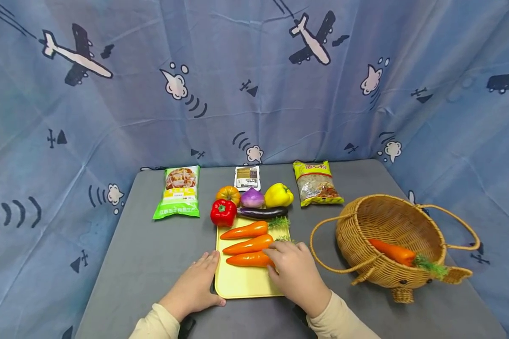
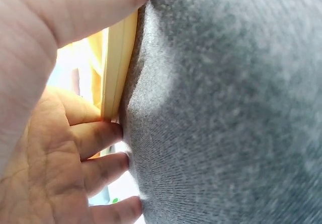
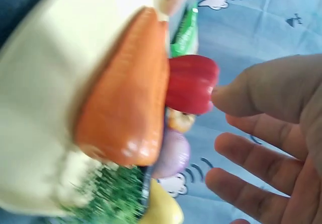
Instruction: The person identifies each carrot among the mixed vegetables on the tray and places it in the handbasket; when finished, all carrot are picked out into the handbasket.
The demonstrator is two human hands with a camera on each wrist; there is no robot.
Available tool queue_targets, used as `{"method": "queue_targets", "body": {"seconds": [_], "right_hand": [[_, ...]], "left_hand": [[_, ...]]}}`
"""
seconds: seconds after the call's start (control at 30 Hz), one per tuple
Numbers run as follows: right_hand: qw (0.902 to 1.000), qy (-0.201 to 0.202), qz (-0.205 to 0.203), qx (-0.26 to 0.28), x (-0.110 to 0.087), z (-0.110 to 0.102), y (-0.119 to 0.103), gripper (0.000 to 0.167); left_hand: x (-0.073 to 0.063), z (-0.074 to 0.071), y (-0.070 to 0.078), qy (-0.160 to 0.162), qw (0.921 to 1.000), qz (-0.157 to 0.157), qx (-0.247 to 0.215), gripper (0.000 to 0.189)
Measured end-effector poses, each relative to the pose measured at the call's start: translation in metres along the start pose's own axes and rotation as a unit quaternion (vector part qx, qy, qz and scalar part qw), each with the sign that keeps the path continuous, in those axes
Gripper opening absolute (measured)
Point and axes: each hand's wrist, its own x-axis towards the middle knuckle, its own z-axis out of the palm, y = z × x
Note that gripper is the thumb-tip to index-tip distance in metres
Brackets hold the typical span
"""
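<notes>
Three orange carrots (image 1: 246,246) lie side by side on a pale yellow tray (image 1: 248,285), green tops to the right. My left hand (image 1: 198,283) rests at the tray's left edge. In the left wrist view its thumb and fingers (image 2: 100,173) are spread along the tray's side (image 2: 116,63). Over the thick end of the nearest carrot (image 3: 126,98) hovers my right hand (image 1: 298,274). In the right wrist view its fingers (image 3: 251,163) and thumb are loosely bent and apart from the carrot, with nothing between them.
Behind the carrots sit a red pepper (image 1: 223,213), small pumpkin (image 1: 228,195), purple onion (image 1: 252,198), yellow pepper (image 1: 278,196) and eggplant (image 1: 263,213). Food packets (image 1: 178,192) stand farther back. At right, a tilted wicker basket (image 1: 346,235) holds another carrot (image 1: 392,251).
</notes>
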Motion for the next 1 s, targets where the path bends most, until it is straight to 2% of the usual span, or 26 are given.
{"method": "queue_targets", "body": {"seconds": [0.33,0.77,1.0], "right_hand": [[0.9998,-0.019,0.004,-0.004,-0.001,0.030,0.005,0.030],[0.9988,-0.048,0.007,-0.011,-0.005,0.041,0.007,0.029],[0.9970,-0.077,0.013,-0.005,-0.008,0.043,0.007,0.038]], "left_hand": [[0.002,-0.003,0.005,0.001,1.0000,-0.004,0.003,0.123],[0.001,-0.004,0.005,0.011,0.9999,-0.001,0.000,0.124],[0.001,-0.005,0.004,0.005,0.9999,-0.009,-0.010,0.124]]}}
